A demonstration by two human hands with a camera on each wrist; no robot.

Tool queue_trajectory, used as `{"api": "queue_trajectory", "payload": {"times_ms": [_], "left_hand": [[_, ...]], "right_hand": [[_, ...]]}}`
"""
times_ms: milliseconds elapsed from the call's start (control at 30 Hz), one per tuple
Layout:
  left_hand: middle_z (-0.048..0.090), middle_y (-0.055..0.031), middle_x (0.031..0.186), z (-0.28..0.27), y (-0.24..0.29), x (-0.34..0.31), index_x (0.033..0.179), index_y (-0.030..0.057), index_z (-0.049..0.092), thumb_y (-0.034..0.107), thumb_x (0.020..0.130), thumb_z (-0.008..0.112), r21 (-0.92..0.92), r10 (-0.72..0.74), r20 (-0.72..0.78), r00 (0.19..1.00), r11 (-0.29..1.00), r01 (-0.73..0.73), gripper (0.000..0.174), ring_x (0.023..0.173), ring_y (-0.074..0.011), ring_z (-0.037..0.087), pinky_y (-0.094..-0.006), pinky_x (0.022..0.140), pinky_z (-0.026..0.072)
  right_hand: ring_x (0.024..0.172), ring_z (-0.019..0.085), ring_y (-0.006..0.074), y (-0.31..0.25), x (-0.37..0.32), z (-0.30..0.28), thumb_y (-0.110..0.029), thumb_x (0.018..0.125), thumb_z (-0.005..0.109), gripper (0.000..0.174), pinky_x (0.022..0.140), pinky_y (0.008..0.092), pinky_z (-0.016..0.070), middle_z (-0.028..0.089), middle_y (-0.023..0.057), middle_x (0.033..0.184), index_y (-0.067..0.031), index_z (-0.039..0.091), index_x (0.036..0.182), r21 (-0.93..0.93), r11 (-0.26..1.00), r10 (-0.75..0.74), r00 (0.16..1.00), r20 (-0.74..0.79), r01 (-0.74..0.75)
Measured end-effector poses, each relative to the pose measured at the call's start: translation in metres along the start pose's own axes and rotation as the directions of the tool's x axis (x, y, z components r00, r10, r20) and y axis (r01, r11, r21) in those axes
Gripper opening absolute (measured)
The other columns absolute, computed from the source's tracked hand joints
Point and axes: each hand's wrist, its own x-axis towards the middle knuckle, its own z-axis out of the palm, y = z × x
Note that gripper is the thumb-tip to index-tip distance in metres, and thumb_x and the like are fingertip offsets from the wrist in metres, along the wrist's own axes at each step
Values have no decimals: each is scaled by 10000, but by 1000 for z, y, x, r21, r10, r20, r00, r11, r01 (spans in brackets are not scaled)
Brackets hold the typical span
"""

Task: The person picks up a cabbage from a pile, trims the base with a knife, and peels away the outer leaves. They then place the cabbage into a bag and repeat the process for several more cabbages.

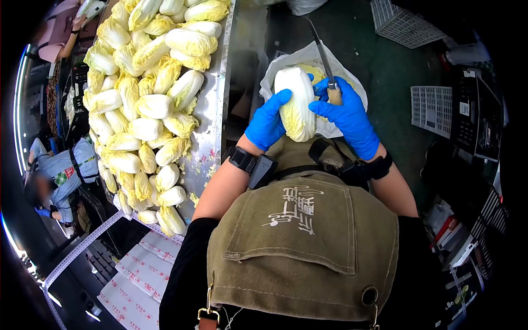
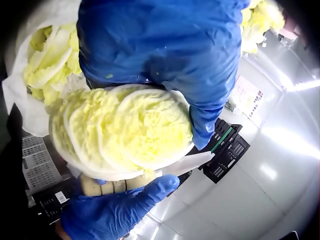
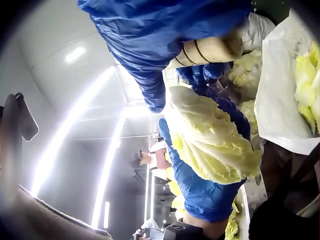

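My blue-gloved left hand (image 1: 268,122) grips a pale napa cabbage (image 1: 297,102), held upright in front of the apron. The left wrist view shows the cabbage's leafy yellow end (image 2: 145,127) with its layers. In my right hand (image 1: 350,118), also gloved in blue, is a knife (image 1: 334,94) with a ringed wooden handle (image 2: 117,186). Its long dark blade points up and away from me in the head view. The right thumb (image 1: 322,108) is right at the cabbage's side. Beneath both hands, a white bag (image 1: 346,71) contains yellow-green leaves (image 2: 47,75).
Many napa cabbages (image 1: 146,129) are heaped on a metal table (image 1: 212,110) to the left. Plastic crates (image 1: 432,110) stand on the right. White printed boxes (image 1: 135,275) lie at lower left. Another person (image 1: 71,165) is across the table.
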Motion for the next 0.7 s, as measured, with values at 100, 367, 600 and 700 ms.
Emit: {"api": "queue_trajectory", "payload": {"times_ms": [100, 367, 600, 700], "left_hand": [[415, -159, 1392, 1, -2, 3, 1437, 36, 263, 375, 894, 570, -22, 0, 27, 1000, 1000, 0, 711, 1256, -278, 448, -409, 1058, 362], [496, -134, 1300, 9, -3, 0, 1406, 43, 321, 281, 878, 601, -45, 76, 8, 997, 996, -75, 643, 1185, -257, 509, -385, 992, 429], [499, -120, 1285, 17, -1, 0, 1386, 31, 345, 148, 828, 661, 294, 109, -27, 994, 951, -96, 652, 1157, -232, 522, -358, 972, 444], [487, -118, 1296, 15, -3, 3, 1398, 45, 321, 186, 859, 643, 412, 132, -16, 991, 904, -114, 644, 1168, -235, 516, -360, 964, 455]], "right_hand": [[891, 571, 127, -3, 1, 3, -95, 715, 808, 449, 804, 254, 492, 597, 36, 983, -40, 545, 1075, 37, 999, 4, 1000, -17, -4], [979, 558, 156, 1, 0, 8, -110, 701, 818, 519, 846, 279, 482, 598, 55, 1037, -29, 531, 1125, -66, 992, -108, 993, -52, 105], [955, 565, 167, 3, 3, 1, -133, 704, 813, 547, 844, 294, 480, 588, 68, 1045, -34, 518, 1154, -230, 970, -83, 996, -36, 72], [948, 560, 166, 11, 3, -1, -149, 692, 823, 568, 842, 292, 479, 585, 67, 1029, -38, 517, 1157, -152, 985, -83, 996, -21, 78]]}}
